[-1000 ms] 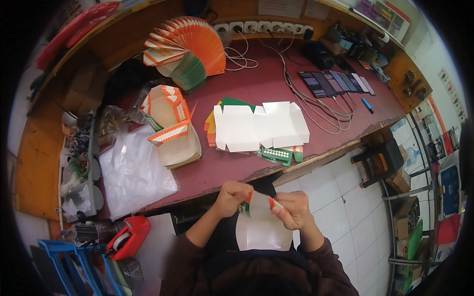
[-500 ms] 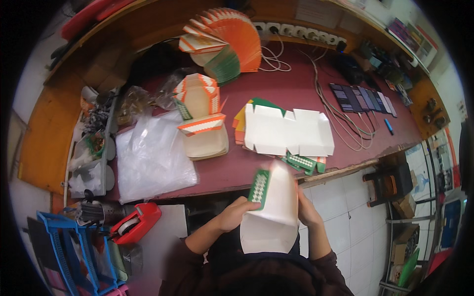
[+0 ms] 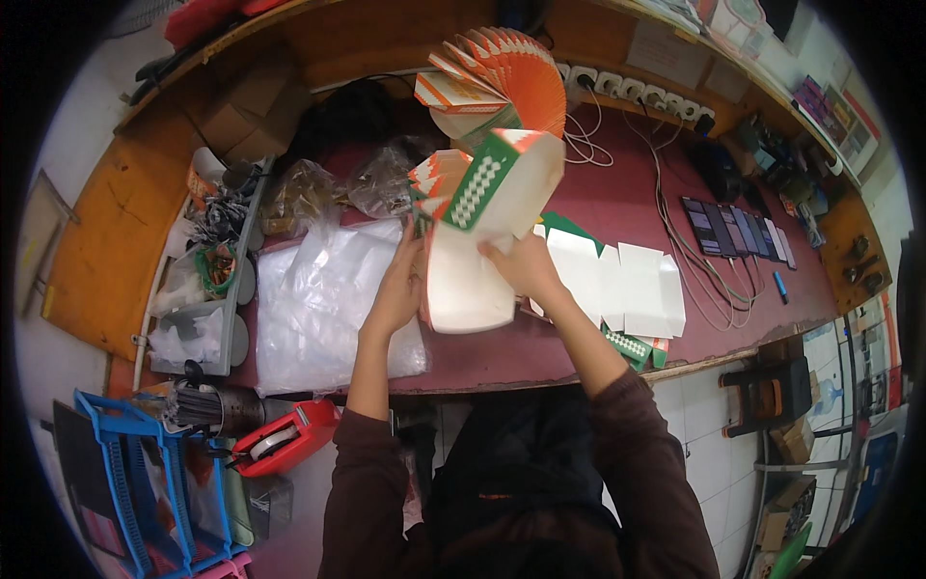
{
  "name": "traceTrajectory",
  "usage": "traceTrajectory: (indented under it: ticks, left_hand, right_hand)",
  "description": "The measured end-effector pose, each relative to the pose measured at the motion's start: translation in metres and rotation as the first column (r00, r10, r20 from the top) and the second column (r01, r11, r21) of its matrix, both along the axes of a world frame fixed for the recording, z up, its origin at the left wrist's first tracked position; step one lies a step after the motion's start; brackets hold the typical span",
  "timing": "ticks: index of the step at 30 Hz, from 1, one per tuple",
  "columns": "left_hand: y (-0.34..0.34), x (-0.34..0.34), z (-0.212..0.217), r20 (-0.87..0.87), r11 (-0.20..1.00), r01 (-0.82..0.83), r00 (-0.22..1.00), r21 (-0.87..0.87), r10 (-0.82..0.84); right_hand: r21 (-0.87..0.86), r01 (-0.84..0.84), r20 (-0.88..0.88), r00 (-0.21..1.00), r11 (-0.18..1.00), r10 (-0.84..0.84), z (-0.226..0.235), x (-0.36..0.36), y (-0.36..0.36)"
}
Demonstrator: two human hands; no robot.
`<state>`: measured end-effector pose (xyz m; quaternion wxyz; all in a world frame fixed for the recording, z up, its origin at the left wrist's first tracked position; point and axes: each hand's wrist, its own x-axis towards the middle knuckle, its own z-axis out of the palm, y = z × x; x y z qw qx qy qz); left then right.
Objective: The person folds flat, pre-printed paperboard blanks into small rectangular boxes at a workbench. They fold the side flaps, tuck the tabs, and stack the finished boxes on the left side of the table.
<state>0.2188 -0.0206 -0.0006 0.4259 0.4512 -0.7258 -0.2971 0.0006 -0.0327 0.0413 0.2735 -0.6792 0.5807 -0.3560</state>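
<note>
Both hands hold a part-folded cardboard box (image 3: 468,280) above the table, its white inside facing up and a green side flap with a white pattern standing along its upper part. My left hand (image 3: 397,289) grips its left edge. My right hand (image 3: 524,265) pinches the right edge, thumb on the white inside and the other fingers hidden behind the card. Just behind it, partly covered, are folded orange-and-white boxes (image 3: 439,172). To the right of my right hand lie flat white box blanks (image 3: 648,289), with green and orange ones showing beneath.
A fanned stack of orange cards (image 3: 540,87) stands at the back. Clear plastic bags (image 3: 328,309) lie left, beside a grey tray (image 3: 231,318) of small items. Phones (image 3: 738,230) and cables (image 3: 666,198) are at right. A red tape dispenser (image 3: 289,439) sits at lower left.
Both hands have carried the box from my lap forward and left over the table, to the folded boxes. My right hand has shifted its hold onto the inner face. The view has shifted slightly.
</note>
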Motion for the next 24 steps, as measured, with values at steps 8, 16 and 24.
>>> traceTrajectory:
  ticks: [8, 16, 24]
  left_hand:
    - [0.004, 0.012, -0.004, -0.29, 0.985, 0.088, 0.956, 0.149, -0.041]
    - [-0.004, -0.001, -0.047, -0.215, 0.959, -0.195, 0.947, 0.206, 0.239]
    - [0.074, -0.051, -0.023, -0.405, 0.48, -0.841, 0.54, -0.248, 0.738]
  right_hand:
    - [0.175, 0.119, -0.603, 0.798, 0.977, 0.01, -0.053, 0.031, -0.049]
    - [0.097, -0.205, -0.467, 0.855, 0.974, 0.227, -0.038, -0.01, 0.005]
    - [-0.197, 0.73, -0.624, 0.422, 0.655, -0.658, -0.051, -0.213, 0.093]
